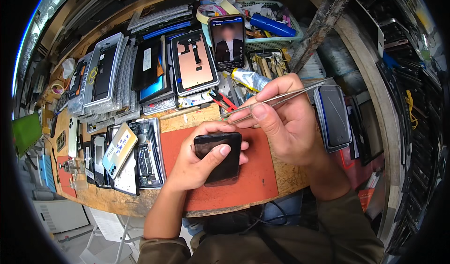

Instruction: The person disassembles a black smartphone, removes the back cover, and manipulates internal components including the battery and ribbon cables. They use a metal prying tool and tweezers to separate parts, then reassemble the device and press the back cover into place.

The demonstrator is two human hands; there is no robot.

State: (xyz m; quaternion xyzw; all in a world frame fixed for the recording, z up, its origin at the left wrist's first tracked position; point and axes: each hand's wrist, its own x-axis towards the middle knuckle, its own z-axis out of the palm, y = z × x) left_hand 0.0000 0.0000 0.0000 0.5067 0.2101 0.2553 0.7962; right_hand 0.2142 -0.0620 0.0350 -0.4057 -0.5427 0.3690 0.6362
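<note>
My left hand (191, 168) grips a dark smartphone (216, 169) over the red-orange mat (258, 175), its thumb lying across the dark face and fingertips curling round the right edge. My right hand (286, 125) is raised to the right of the phone, holding long thin metal tweezers (296, 93) between thumb and fingers. The tweezers slant down-left, their tips just above the phone's top edge, near my left fingers; whether they touch anything is unclear. Behind them lie red-handled pliers (226, 101) and a silver tube (249, 79). The rest of my right fingers are curled.
A propped phone (227, 43) shows a person on its screen. Stacked screen parts (101, 69), a copper-toned panel (190, 60) and several phones (117, 154) crowd the wooden bench (117, 197). A green basket (260, 41) stands behind, more phones (332, 116) lie right, beside a wooden post (318, 25).
</note>
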